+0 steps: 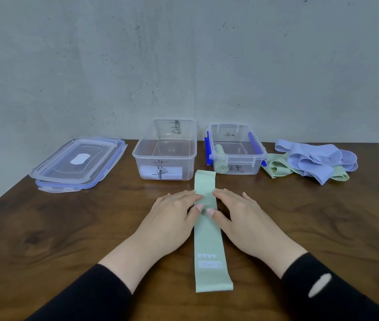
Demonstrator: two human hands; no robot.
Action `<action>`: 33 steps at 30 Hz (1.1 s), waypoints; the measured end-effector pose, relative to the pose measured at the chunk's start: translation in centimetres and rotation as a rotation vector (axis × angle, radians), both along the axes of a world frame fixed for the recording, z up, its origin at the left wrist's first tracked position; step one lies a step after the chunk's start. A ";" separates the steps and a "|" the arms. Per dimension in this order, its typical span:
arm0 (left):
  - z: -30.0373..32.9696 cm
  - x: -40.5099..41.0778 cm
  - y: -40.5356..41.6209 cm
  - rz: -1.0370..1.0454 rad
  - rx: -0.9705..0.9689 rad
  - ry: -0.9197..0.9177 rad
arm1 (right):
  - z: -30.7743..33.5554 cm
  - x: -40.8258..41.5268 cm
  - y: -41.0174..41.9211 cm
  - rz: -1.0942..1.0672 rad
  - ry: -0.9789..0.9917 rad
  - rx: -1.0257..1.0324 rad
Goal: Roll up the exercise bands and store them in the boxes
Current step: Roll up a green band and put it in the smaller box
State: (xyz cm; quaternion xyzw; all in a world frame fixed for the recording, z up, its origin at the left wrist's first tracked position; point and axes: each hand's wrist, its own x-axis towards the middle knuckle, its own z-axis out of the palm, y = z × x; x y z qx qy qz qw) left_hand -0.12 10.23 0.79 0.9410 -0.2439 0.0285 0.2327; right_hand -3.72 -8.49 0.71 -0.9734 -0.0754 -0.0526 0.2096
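A green band [209,235] lay flat and lengthwise on the surface [68,228], its far end just short of the boxes. The left hand [172,210] and right hand [236,210] rested open on it, fingertips pressing its edges. Best to start the roll tight at one end, keeping both edges square

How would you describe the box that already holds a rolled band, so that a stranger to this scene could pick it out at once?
Start at the wooden table by the grey wall, where two clear open boxes stand side by side. Take the smaller box on the right, next to the heap of loose bands. Unlike the larger box, it has blue side clips and a rolled green band inside.
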 end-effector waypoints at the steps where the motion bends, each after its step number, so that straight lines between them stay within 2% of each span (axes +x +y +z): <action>1: 0.0 0.2 -0.1 0.004 0.005 -0.001 | 0.1 0.2 0.1 0.001 0.007 -0.001; 6: 0.4 0.2 -0.1 0.035 -0.042 -0.016 | 0.6 0.8 0.1 -0.069 -0.009 0.109; 16: 0.5 0.5 0.0 0.037 -0.032 0.017 | -0.2 1.6 0.0 -0.048 0.038 -0.026; 24: 1.0 -0.2 0.7 0.004 -0.034 0.018 | 0.7 0.6 -0.3 -0.024 -0.058 0.081; 26: 1.3 -1.0 1.2 -0.040 -0.064 0.006 | 1.8 -1.1 -0.3 0.065 -0.089 0.144; 29: 2.0 -2.8 2.0 -0.167 -0.117 -0.016 | 3.3 -4.3 0.1 0.304 0.015 0.222; 33: 3.0 -5.2 2.9 -0.431 -0.117 0.057 | 3.3 -7.2 0.4 0.527 0.131 0.101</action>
